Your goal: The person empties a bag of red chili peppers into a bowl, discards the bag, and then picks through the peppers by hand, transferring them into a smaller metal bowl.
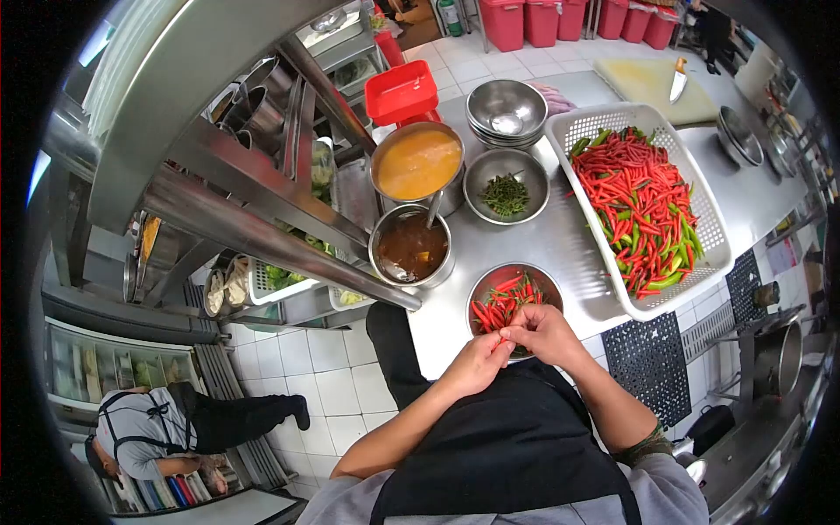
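My left hand [478,362] and my right hand [542,336] meet over the near rim of a steel bowl [473,293] of red chili peppers [500,308]. Both are closed, fingertips pinched together around a small red chili pepper [505,338], mostly hidden by the fingers. Farther back, another steel bowl [477,194] holds a small heap of green chili stems [506,194]. To the right stands a white perforated basket [713,219], filled with red and some green chili peppers [634,206].
A pot of orange liquid [418,164] and a pot of brown liquid [409,249] stand left of the bowls. Stacked steel bowls [507,109] and a cutting board [643,87] with a knife [678,83] lie farther back. Another person [153,424] bends at the lower left.
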`<state>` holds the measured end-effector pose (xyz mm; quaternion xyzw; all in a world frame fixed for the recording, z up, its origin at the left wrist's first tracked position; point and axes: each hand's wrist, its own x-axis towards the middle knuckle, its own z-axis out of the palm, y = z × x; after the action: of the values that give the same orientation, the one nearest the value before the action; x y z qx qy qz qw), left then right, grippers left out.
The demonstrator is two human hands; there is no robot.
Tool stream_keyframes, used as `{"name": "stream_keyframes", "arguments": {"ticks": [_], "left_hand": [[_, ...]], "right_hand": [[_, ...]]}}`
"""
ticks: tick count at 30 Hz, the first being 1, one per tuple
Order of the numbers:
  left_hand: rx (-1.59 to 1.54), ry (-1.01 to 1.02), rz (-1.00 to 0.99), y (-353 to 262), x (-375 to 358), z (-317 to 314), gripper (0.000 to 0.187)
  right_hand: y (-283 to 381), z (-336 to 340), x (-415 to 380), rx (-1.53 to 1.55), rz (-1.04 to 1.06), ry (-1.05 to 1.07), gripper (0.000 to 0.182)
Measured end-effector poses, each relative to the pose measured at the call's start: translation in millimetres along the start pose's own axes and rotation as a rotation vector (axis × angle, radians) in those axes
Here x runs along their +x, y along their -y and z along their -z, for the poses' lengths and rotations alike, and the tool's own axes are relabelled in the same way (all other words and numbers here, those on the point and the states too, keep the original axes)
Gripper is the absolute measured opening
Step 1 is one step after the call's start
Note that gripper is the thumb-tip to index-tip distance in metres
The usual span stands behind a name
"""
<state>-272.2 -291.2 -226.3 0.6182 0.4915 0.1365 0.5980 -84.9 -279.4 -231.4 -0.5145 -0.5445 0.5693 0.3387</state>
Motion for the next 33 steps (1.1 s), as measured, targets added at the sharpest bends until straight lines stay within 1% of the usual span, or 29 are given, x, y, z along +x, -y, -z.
{"name": "stream_keyframes", "arguments": {"ticks": [3,4,6,7,8,9,10,11,13,14,18,19,20,21,23,27,31,32,33], "left_hand": [[-0.001,-0.042,-0.006,-4.8,-3.9,0.5,0.024],[0.001,-0.039,0.007,-3.3,-2.8,1.5,0.024],[0.004,-0.038,0.034,0.6,-1.5,4.5,0.024],[-0.108,-0.038,0.073,0.5,-4.1,5.6,0.024],[-0.217,-0.036,0.110,-2.4,-8.2,7.9,0.024],[-0.324,-0.031,0.148,-3.6,-11.5,11.2,0.024],[-0.456,-0.005,0.104,0.0,-16.9,15.2,0.024],[-0.528,-0.026,0.094,4.3,-21.1,17.0,0.024],[-0.675,-0.071,0.072,13.0,-25.9,18.9,0.023],[-0.732,-0.057,0.063,14.8,-27.7,21.4,0.022],[-1.008,0.007,0.118,15.3,-26.5,21.7,0.030],[-1.070,0.043,0.127,21.1,-22.7,20.9,0.034],[-1.103,0.025,0.149,16.3,-22.1,19.8,0.040],[-1.153,0.069,0.147,19.6,-20.6,20.6,0.039],[-1.161,0.022,0.191,21.6,-18.6,19.8,0.037],[-1.161,0.015,0.252,14.2,-10.3,18.8,0.033],[-1.126,0.020,0.254,-10.1,5.0,16.0,0.029],[-1.111,0.021,0.249,-18.4,7.6,14.2,0.029],[-1.077,-0.036,0.252,-27.7,9.2,12.0,0.028]], "right_hand": [[11.6,-13.2,-10.8,-0.457,0.424,-0.235,0.017],[14.1,-17.2,-12.1,-0.453,0.477,-0.275,0.014],[12.4,-14.5,-6.8,-0.475,0.446,-0.336,0.014],[10.9,-12.1,-1.2,-0.485,0.432,-0.363,0.014],[6.5,-5.6,5.9,-0.516,0.318,-0.381,0.011],[5.0,0.4,12.2,-0.589,0.320,-0.458,0.012],[6.2,6.0,14.6,-0.630,0.354,-0.470,0.012],[9.4,9.2,14.2,-0.670,0.384,-0.483,0.013],[7.9,8.3,14.7,-0.615,0.287,-0.296,0.015],[7.1,6.3,16.4,-0.587,0.241,-0.200,0.016],[1.1,-15.7,28.1,-0.692,0.267,-0.045,0.016],[-6.5,-18.4,31.2,-0.712,0.284,-0.044,0.015],[-2.6,-17.8,29.2,-0.689,0.301,-0.067,0.013],[2.2,-15.9,27.6,-0.666,0.317,-0.088,0.012],[12.1,-9.8,23.1,-0.568,0.347,-0.129,0.013],[40.9,4.3,5.5,-0.540,0.578,-0.185,0.008],[45.8,3.0,-13.0,-0.551,0.707,-0.061,0.008],[42.7,3.7,-16.1,-0.559,0.743,-0.004,0.011],[41.9,4.3,-18.2,-0.510,0.712,-0.013,0.010]]}}
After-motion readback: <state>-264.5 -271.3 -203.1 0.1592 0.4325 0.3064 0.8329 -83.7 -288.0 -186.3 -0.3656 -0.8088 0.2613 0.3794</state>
